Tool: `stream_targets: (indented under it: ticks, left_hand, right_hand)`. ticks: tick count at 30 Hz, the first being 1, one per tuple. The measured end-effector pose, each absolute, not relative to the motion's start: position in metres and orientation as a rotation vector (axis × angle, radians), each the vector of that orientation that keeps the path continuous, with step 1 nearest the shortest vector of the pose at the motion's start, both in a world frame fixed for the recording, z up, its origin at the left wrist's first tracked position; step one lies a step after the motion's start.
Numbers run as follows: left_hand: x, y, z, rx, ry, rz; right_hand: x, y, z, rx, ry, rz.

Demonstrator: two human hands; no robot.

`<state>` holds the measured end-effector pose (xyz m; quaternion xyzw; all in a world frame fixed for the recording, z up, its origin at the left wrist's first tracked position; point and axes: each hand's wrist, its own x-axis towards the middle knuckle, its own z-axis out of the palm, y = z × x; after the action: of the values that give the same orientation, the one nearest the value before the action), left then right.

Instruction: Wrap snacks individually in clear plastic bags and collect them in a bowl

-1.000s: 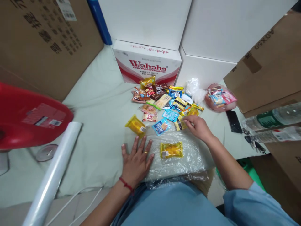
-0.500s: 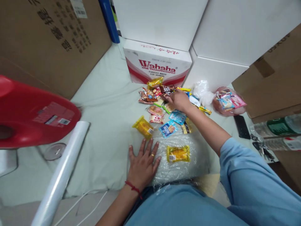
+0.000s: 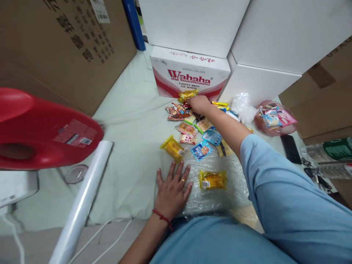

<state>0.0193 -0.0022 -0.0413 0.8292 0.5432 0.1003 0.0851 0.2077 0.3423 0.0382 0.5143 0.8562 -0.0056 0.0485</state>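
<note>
My left hand lies flat with fingers spread on the left edge of a clear plastic sheet in front of me. A yellow snack packet rests on that sheet. My right hand reaches far forward into a pile of small snack packets, fingers curled down over the dark packets near a yellow wrapper; what they hold is hidden. Another yellow packet lies just beyond my left fingertips.
A Wahaha carton and white boxes stand behind the pile, cardboard boxes on both sides. A red plastic stool and a film roll are at the left. A pink bag of snacks, a phone, bottles and keys lie at the right.
My right hand has moved from the near edge of the pile forward and left to its far side by the Wahaha carton. My left hand has stayed flat on the sheet.
</note>
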Motion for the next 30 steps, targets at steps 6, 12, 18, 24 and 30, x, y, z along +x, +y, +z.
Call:
stream_targets:
  ticks: [6,12,18,24,30]
  left_hand:
    - [0.021,-0.001,-0.04,2.464,1.618,0.279]
    - [0.023,-0.001,-0.039,2.428,1.627,0.257]
    - [0.023,-0.001,-0.04,2.445,1.635,0.226]
    - [0.024,0.0,-0.04,2.45,1.64,0.213]
    - [0.025,0.0,-0.039,2.479,1.655,0.179]
  right_hand:
    - [0.255,0.292,0.053,1.997,2.804,-0.162]
    - [0.32,0.144,0.052,2.346,2.722,-1.099]
    - [0.314,0.005,0.036,2.075,2.801,-0.953]
    - [0.298,-0.016,0.033,1.698,2.747,-0.815]
    - [0.301,0.014,0.046,1.609,2.666,-0.702]
